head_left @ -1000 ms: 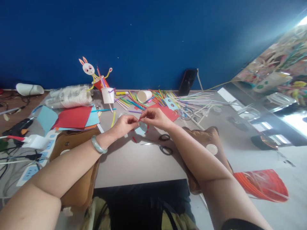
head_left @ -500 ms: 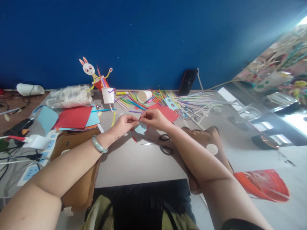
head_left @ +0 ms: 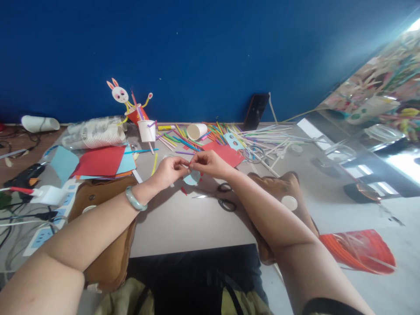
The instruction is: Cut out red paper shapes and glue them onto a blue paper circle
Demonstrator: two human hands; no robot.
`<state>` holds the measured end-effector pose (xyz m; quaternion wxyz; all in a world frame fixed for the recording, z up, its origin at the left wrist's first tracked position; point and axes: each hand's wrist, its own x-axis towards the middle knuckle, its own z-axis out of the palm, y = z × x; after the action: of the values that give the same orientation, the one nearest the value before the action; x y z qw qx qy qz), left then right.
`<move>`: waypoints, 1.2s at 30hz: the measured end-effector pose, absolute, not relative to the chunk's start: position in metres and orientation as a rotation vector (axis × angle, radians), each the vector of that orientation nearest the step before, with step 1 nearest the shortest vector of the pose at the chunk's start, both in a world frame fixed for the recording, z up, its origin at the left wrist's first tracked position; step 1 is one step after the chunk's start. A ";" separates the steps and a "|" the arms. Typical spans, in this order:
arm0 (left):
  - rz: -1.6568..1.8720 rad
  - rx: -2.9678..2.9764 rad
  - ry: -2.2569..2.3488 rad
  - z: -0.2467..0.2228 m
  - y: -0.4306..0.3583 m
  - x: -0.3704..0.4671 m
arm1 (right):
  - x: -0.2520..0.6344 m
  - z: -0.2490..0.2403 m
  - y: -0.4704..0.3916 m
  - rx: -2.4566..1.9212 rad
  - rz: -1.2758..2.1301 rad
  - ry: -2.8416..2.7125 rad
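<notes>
My left hand (head_left: 172,170) and my right hand (head_left: 210,165) meet fingertip to fingertip over the table. Both are closed in a pinch on a small red paper piece (head_left: 190,164), mostly hidden by the fingers. Just below the fingertips is a light blue paper piece (head_left: 192,178) with a rounded lower edge; I cannot tell whether the fingers touch it. A red paper scrap (head_left: 184,191) lies in front of it. Black-handled scissors (head_left: 227,204) rest near my right forearm, blades pointing left.
Behind my hands lie coloured sticks (head_left: 183,142), a paper cup on its side (head_left: 197,131) and red paper (head_left: 226,154). A rabbit figure (head_left: 120,94) stands beside a white cup (head_left: 147,131). Brown pouches (head_left: 98,249) flank my arms; a power strip (head_left: 46,234) is at left.
Both hands keep their pinch at almost the same place, with only slight finger movement. The whole view has shifted a little.
</notes>
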<state>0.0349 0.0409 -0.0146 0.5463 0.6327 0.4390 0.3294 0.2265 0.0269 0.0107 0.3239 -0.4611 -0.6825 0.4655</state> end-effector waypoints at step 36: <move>0.848 1.372 0.999 -0.002 0.035 0.037 | 0.224 0.007 0.029 -1.198 1.204 -1.614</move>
<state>0.0370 0.0354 -0.0020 0.5827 0.5878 0.4277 0.3634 0.2243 0.0292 0.0072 0.3889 -0.4710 -0.6346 0.4735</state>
